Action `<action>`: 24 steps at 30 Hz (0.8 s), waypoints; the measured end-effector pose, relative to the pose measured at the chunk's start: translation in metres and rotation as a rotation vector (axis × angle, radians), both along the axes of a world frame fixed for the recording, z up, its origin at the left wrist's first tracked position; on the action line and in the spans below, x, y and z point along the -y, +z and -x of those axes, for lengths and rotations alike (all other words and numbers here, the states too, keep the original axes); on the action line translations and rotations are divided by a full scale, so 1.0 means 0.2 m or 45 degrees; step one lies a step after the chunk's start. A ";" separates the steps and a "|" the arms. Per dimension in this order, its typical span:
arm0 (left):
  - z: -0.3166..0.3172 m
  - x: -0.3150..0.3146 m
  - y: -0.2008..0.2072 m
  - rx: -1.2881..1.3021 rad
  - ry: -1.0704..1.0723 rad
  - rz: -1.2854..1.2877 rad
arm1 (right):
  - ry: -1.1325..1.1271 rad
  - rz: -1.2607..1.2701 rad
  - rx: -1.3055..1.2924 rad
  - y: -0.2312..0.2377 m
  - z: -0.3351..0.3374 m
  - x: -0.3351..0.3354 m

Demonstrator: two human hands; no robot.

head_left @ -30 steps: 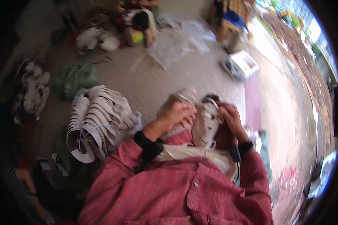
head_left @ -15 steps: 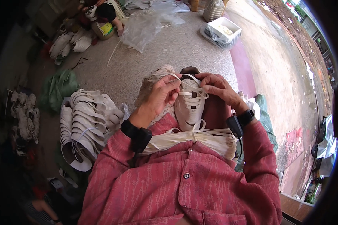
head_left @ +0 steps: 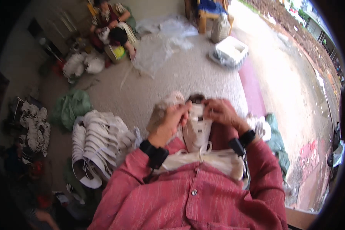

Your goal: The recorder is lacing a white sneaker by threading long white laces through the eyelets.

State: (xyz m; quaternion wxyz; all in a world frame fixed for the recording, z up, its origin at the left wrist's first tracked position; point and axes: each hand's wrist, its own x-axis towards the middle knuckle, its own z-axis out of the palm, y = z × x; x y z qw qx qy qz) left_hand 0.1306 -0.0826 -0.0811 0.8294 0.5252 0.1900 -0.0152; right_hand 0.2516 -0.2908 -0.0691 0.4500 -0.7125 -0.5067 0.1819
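Observation:
A white shoe upper (head_left: 197, 134) rests toe-toward me on my lap, its dark collar at the far end and flat white lacing across its middle. At the collar's left side, my left hand (head_left: 168, 124) is closed, fingers pinched on the shoelace. My right hand (head_left: 224, 114) is closed on the lace at the collar's right side, its fingers curled over the edge. Motion blur hides the exact grip of both hands. Across my waist lies a bundle of cream laces (head_left: 218, 163), with one loop standing up by the toe. Each wrist wears a black band.
Nested white shoe uppers (head_left: 94, 143) stand at my left, near a green sack (head_left: 73, 109). More uppers (head_left: 34, 124) lie farther left. A plastic-wrapped white box (head_left: 232, 51) sits ahead to the right. Another person (head_left: 115, 23) sits at the far left beside clear plastic sheeting (head_left: 153, 57).
The view has tilted up, so everything sits lower in the picture. The loose lace strands that arched between my hands no longer show; both hands stay at the collar.

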 end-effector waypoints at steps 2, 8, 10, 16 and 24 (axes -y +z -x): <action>0.01 0.01 0.00 0.013 0.034 -0.010 | -0.016 -0.006 -0.061 0.00 0.01 0.00; 0.03 0.00 -0.01 0.166 0.070 0.242 | 0.011 -0.092 -0.132 -0.01 0.04 0.02; 0.03 -0.02 -0.01 0.145 0.035 0.318 | -0.016 -0.077 -0.188 -0.02 0.04 0.02; 0.06 -0.06 -0.03 0.296 -0.137 0.318 | -0.044 -0.177 -0.220 -0.04 0.06 0.02; 0.07 -0.07 -0.12 0.364 -0.168 0.329 | -0.158 -0.238 -0.206 -0.02 0.12 0.01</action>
